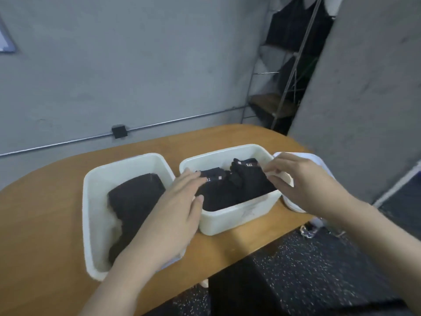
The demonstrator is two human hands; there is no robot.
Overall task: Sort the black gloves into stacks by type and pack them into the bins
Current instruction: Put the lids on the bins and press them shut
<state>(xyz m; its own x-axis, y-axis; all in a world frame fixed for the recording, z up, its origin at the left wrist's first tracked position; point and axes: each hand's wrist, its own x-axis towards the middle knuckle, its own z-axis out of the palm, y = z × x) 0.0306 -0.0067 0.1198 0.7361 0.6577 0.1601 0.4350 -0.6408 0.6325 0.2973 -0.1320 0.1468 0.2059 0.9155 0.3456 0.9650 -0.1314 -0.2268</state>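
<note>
I see a rounded wooden table against a grey wall, and on it two white bins side by side, nearly touching. The left bin is the bigger of the two and holds a flat stack of plain black gloves. The right bin holds a looser pile of black gloves with small white tags at the cuffs. Just beyond the right bin, partly hidden behind my right arm, lies a white lid. My left hand is spread flat with its fingers straight, reaching over the gap between the bins, its fingertips on the left end of the tagged pile. My right hand hovers over the right bin's far right corner with its fingers curled down at the edge of the tagged gloves; I cannot tell whether it actually pinches the fabric. The two hands sit apart, at either end of that bin.
</note>
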